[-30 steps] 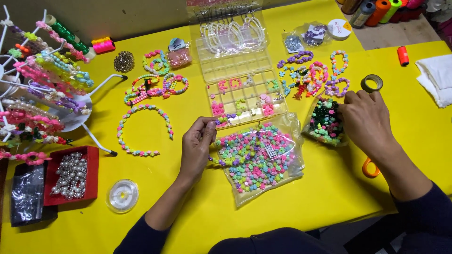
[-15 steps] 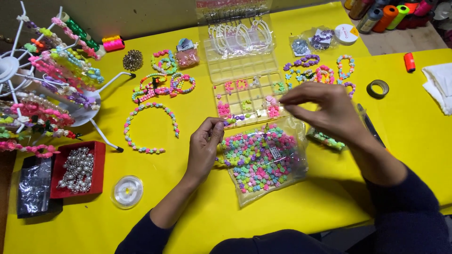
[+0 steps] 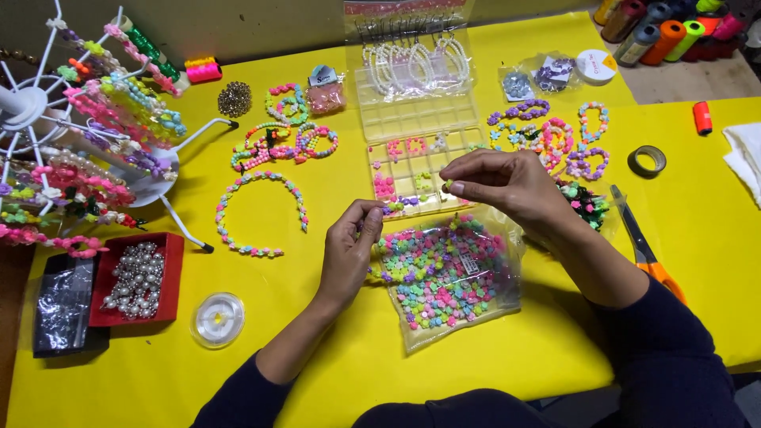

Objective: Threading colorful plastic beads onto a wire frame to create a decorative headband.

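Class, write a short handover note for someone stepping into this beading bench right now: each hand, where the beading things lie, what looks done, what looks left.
Left hand: fingertips pinched together at the edge of the clear bag of pastel beads; whether it holds a cord I cannot tell.
Right hand: raised over the bead organiser box, pinching a small pale bead.
Scissors lie by the right forearm; cord spool sits left of the left forearm.
Done: finished bracelets lie on the yellow table.
Left: the bag is full of loose beads.
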